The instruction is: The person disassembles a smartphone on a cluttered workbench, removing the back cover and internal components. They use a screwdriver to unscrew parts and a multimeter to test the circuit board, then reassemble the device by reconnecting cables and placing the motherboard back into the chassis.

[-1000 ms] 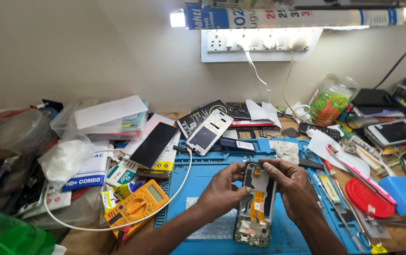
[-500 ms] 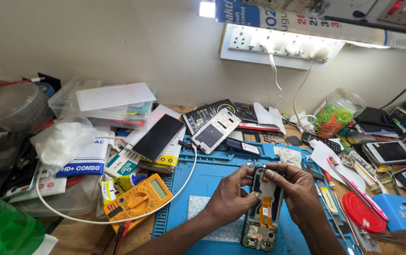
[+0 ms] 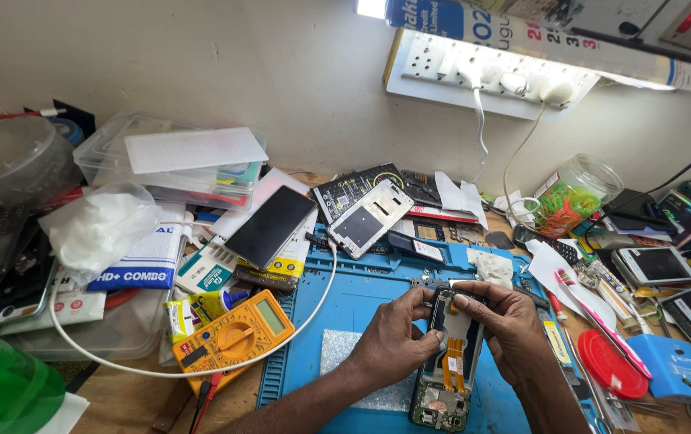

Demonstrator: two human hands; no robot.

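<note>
A: Where's the phone [image 3: 448, 366]?
B: On the blue mat [image 3: 345, 309], back off, boards bare.
A: The hands?
B: Left hand [image 3: 393, 345] clasps its left edge; right hand [image 3: 506, 325] pinches the top corner.
A: Beyond?
B: Yellow meter [image 3: 233, 337] left, then a dark screen [image 3: 269, 227]

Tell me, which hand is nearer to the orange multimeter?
Left. The left hand holds the opened phone on the blue mat, just right of the orange multimeter. The right hand grips the phone's far side, farther away.
</note>
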